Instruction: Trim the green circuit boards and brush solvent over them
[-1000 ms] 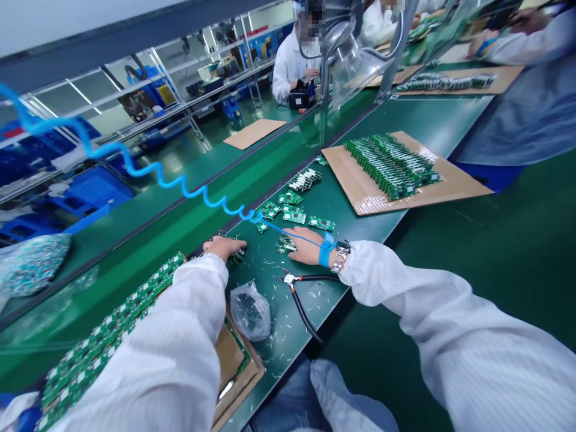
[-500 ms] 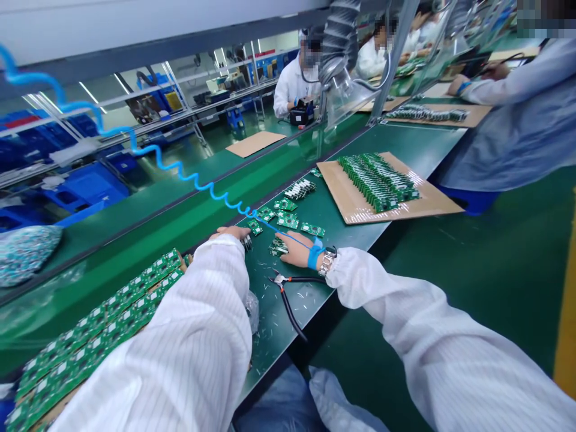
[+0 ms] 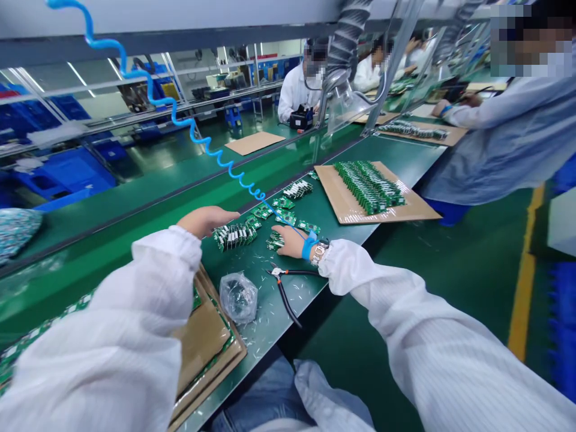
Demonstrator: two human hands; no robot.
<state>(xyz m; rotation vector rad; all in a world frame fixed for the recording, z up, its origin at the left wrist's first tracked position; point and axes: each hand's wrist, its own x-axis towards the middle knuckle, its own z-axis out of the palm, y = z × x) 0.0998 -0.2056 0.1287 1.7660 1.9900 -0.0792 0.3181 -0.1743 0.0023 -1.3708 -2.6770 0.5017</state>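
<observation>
Green workbench: left hand, fingers together, lies just beside a row of circuit boards; right hand, fingers together, rests flat on a small board pile; a hasty sweep risks knocking boards against side cutters or snagging the coiled blue grounding cord.

Circuit boards hidden by left sleeve, cut off at edge, white specks unclear

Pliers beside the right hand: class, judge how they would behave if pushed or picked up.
The pliers lie flat with their handles spread, so a push would probably slide them rather than tip them on the green bench. The metal head looks heavier than the slim handles, so they may feel head-heavy. The open handles might swing when lifted.
</observation>
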